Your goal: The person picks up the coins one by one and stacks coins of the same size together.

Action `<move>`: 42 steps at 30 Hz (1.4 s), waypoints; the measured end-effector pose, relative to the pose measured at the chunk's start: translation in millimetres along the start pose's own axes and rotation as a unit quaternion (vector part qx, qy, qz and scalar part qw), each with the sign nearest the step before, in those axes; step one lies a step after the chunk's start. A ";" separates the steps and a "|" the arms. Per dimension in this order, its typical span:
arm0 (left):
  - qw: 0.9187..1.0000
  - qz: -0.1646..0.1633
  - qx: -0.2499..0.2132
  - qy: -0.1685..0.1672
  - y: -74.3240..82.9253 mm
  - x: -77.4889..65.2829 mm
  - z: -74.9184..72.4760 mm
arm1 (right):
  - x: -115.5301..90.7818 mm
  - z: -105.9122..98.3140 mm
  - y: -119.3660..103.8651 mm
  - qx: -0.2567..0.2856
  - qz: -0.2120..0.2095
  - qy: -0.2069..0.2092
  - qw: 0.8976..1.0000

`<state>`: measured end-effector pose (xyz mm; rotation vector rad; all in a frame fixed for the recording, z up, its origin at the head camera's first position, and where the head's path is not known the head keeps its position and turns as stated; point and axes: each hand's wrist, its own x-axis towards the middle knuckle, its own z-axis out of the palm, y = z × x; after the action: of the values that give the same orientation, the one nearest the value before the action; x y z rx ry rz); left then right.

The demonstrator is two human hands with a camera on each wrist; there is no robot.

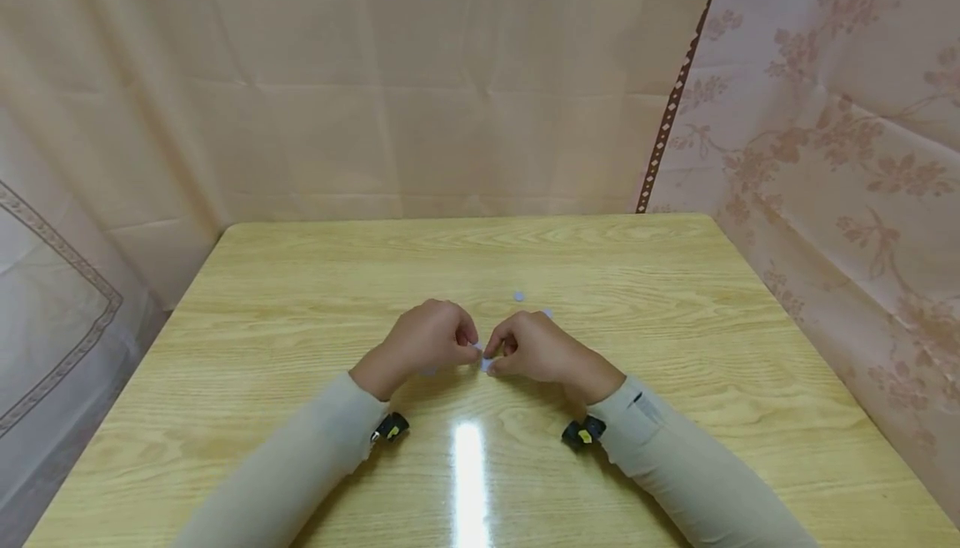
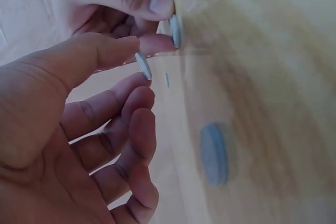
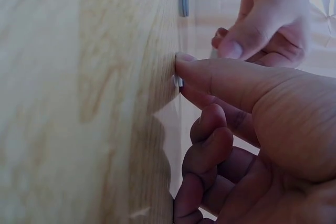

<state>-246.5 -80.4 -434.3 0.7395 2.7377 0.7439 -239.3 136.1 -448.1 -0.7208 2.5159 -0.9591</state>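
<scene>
Both hands meet near the middle of the table. My left hand [image 1: 433,335] pinches a small round pale-blue disc [image 2: 143,65] between thumb and forefinger, above the wood. Just to its right, my right hand [image 1: 536,346] pinches a second disc [image 1: 486,364] low at the table surface, also between thumb and fingertip. In the left wrist view the right hand's disc [image 2: 175,31] stands on edge, slightly apart from the left hand's disc. Another thick disc [image 2: 213,154] lies on the table beside the left hand. What the discs are is not clear.
Beyond the hands, one loose disc [image 1: 519,296] lies on the wood-grain table [image 1: 315,273]. A further disc [image 1: 547,313] is partly hidden behind the right hand. Beige curtains [image 1: 427,81] hang behind the table, and a floral cloth [image 1: 840,156] hangs at its right.
</scene>
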 end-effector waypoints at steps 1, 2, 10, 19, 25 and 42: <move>1.000 -0.003 0.002 0.000 0.5 -0.6 1.9 | -0.2 -0.1 -0.1 0.000 0.000 0.000 1.000; 1.000 -0.004 0.005 0.001 1.0 -1.1 3.6 | -0.2 0.1 0.1 0.000 0.000 0.000 1.000; 1.000 -0.007 -0.006 -0.003 2.9 -2.9 10.7 | 0.4 3.3 1.5 -0.001 0.004 0.002 1.000; 1.000 0.007 -0.001 -0.020 -0.6 -3.4 6.1 | -2.0 0.3 -0.3 0.001 0.011 0.002 1.000; 1.000 -0.001 0.003 -0.025 -2.2 -0.6 5.5 | -3.9 -1.6 1.5 -0.001 0.010 -0.005 1.000; 1.000 -0.005 0.003 -0.025 0.1 -1.0 10.9 | -1.1 -0.5 1.3 -0.008 0.001 -0.003 1.000</move>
<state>-242.1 -76.4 -443.5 0.7337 2.6983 0.7060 -239.1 137.8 -448.5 -0.7255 2.5214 -0.9363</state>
